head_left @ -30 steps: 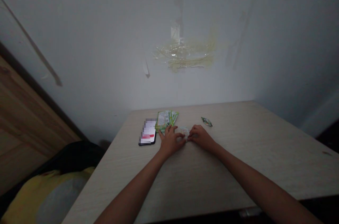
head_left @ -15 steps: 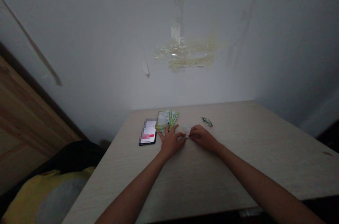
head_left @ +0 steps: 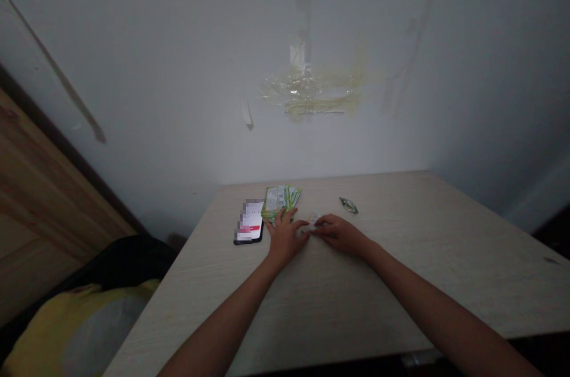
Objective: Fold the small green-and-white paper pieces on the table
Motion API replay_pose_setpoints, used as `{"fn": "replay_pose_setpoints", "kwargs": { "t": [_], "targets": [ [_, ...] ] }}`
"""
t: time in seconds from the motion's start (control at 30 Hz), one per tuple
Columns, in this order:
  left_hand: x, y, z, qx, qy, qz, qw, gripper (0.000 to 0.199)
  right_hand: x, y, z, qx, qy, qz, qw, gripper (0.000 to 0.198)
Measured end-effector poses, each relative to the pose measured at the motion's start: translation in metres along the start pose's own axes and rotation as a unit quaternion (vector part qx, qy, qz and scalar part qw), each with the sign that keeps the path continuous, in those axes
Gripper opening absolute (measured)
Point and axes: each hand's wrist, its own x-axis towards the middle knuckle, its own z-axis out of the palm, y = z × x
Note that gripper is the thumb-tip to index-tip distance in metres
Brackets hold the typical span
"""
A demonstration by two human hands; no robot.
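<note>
A small whitish printed piece (head_left: 314, 218), perhaps a sachet or a slip of paper, lies low over the table between my two hands. My left hand (head_left: 284, 239) has its thumb and index finger closed at the left edge of the piece. Its other fingers are spread and reach the near edge of a stack of green and white packets (head_left: 276, 197). From the right, my right hand (head_left: 341, 233) pinches the same piece, with its fingertips close to my left ones. My fingers cover much of the piece.
Left of the stack lies a phone (head_left: 250, 225) with its screen lit. A small green and dark packet (head_left: 348, 205) sits farther back on the right of the wooden table (head_left: 401, 246). The wall (head_left: 178, 98) rises behind; a yellow and grey cloth item (head_left: 89, 323) is at lower left.
My right hand has shifted slightly left, bringing its fingertips closer to my left hand and covering more of the whitish piece. My left hand has barely moved.
</note>
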Motion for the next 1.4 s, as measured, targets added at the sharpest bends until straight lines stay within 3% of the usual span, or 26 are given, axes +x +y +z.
{"fn": "replay_pose_setpoints", "kwargs": {
  "t": [0.1, 0.27, 0.73, 1.23, 1.4],
  "targets": [
    [-0.002, 0.0, -0.008, 0.013, 0.033, 0.059, 0.998, 0.019, 0.0, -0.001, 0.001, -0.007, 0.008, 0.009, 1.0, 0.029],
    [-0.002, 0.0, -0.012, 0.025, 0.016, 0.111, 0.993, 0.012, -0.001, 0.002, 0.003, -0.045, 0.018, 0.03, 0.998, 0.029],
    [-0.004, 0.001, -0.004, 0.07, 0.015, 0.098, 0.993, 0.023, -0.003, 0.01, 0.008, -0.008, 0.046, 0.045, 0.998, 0.034],
    [-0.004, 0.001, -0.002, 0.09, 0.013, 0.108, 0.99, 0.027, -0.004, 0.012, 0.012, -0.033, 0.006, 0.056, 0.998, 0.04],
    [-0.004, -0.001, 0.003, 0.085, 0.007, 0.062, 0.994, 0.027, -0.003, 0.011, 0.012, -0.028, 0.016, 0.055, 0.998, 0.039]
  ]
}}
